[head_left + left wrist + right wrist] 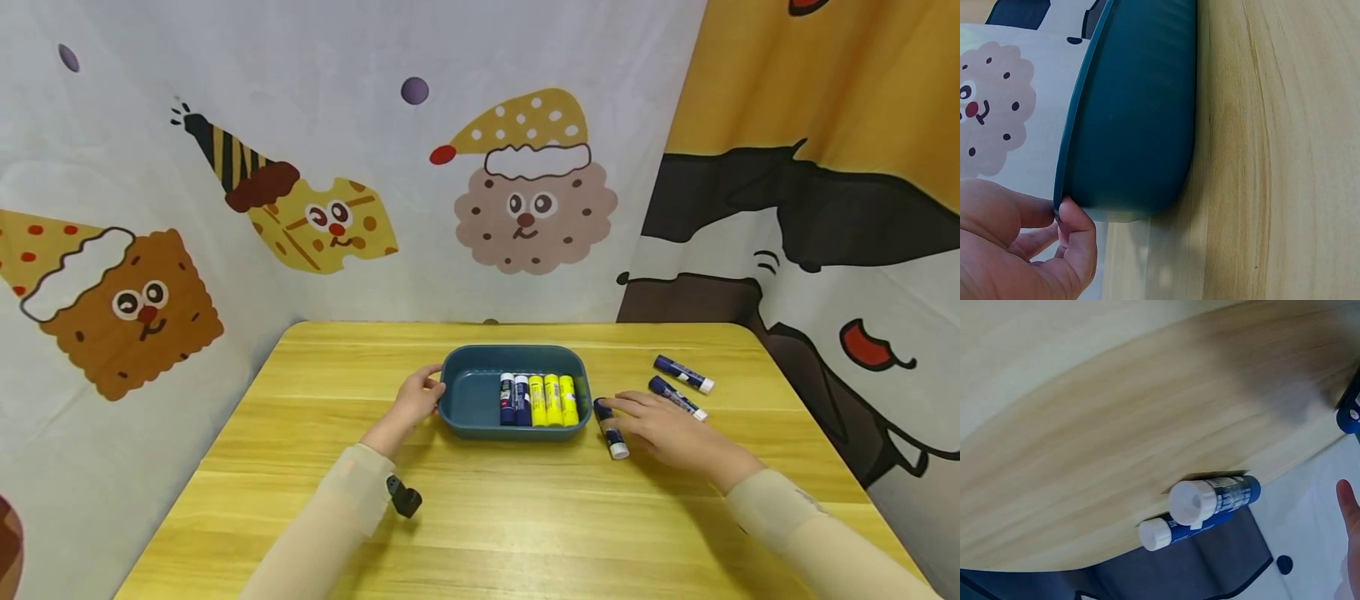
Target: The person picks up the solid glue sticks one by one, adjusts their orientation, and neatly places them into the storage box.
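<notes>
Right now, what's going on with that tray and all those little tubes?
A person's left hand pinches the rim of a blue tray. Two dark blue tubes and three yellow tubes lie inside. The right hand is over another blue tube just outside; I can't tell whether it's touching. Two more blue tubes lie farther right.
</notes>
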`<action>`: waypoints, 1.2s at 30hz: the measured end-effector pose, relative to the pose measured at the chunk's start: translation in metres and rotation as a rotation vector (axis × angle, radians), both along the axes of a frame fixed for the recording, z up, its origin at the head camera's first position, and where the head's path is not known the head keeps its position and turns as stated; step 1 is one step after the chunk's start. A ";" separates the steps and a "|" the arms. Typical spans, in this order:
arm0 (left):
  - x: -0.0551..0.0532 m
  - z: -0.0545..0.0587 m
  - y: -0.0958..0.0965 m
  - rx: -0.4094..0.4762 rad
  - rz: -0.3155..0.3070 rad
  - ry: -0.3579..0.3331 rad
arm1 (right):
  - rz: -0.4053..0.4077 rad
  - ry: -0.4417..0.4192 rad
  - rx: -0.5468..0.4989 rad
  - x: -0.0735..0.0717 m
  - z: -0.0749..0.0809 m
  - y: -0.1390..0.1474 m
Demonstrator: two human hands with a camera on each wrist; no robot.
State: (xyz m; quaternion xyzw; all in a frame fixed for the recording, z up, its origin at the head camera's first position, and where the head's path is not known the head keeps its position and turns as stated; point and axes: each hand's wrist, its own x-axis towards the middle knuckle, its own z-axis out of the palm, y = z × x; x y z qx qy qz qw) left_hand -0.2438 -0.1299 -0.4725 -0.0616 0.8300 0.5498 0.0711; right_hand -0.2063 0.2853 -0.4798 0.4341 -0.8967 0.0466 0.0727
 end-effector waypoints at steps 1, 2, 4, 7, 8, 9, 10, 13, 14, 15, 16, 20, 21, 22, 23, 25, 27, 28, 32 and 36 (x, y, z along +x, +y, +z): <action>0.000 0.000 0.000 0.000 0.000 0.000 | -0.003 -0.014 0.016 0.000 0.000 -0.001; 0.000 0.001 0.001 0.000 0.000 0.000 | -0.002 -0.024 0.029 0.000 -0.001 -0.002; 0.000 0.000 0.001 -0.002 0.001 0.001 | 0.002 -0.037 0.039 -0.001 -0.001 -0.004; 0.000 0.000 0.001 -0.008 -0.001 -0.002 | 0.006 -0.039 0.025 -0.003 -0.002 -0.005; 0.001 0.000 0.001 -0.011 -0.002 -0.001 | 0.009 -0.032 0.024 -0.004 -0.003 -0.006; 0.001 0.000 0.001 -0.013 -0.002 -0.001 | 0.014 -0.026 0.021 -0.005 -0.003 -0.006; 0.001 0.000 0.001 -0.012 0.000 -0.002 | 0.022 -0.016 0.021 -0.007 -0.004 -0.006; 0.001 0.000 0.001 -0.015 0.003 -0.003 | 0.048 0.013 0.025 -0.013 -0.007 -0.007; 0.001 0.000 0.001 -0.016 0.004 -0.004 | 0.053 0.019 0.029 -0.014 -0.007 -0.008; 0.001 0.000 0.001 -0.014 0.006 -0.007 | 0.059 0.022 0.030 -0.015 -0.007 -0.008; 0.000 0.000 0.001 -0.013 0.007 -0.008 | 0.065 0.023 0.030 -0.016 -0.007 -0.008; 0.000 0.000 0.000 -0.012 0.005 -0.009 | 0.050 0.003 0.015 -0.017 -0.005 -0.008; 0.000 0.000 0.000 -0.012 0.005 -0.007 | 0.038 -0.009 0.010 -0.017 -0.005 -0.008; 0.000 -0.001 0.000 -0.012 0.005 -0.006 | 0.020 -0.023 0.004 -0.016 -0.004 -0.008; 0.000 -0.001 -0.001 -0.012 0.005 -0.003 | -0.005 -0.036 0.004 -0.016 -0.004 -0.007; -0.001 -0.002 -0.001 -0.013 0.002 0.000 | -0.069 -0.069 0.006 -0.015 -0.004 -0.005; -0.001 -0.003 -0.002 -0.014 -0.002 0.003 | -0.142 -0.106 0.013 -0.013 -0.004 -0.003; -0.001 -0.003 -0.002 -0.011 -0.003 0.003 | -0.181 -0.123 0.011 -0.013 -0.004 -0.002; -0.001 -0.003 -0.002 -0.011 -0.003 0.000 | -0.318 -0.200 -0.010 -0.010 -0.003 0.003; -0.002 -0.003 -0.001 -0.011 -0.001 -0.003 | -0.395 -0.294 -0.021 -0.010 -0.002 0.004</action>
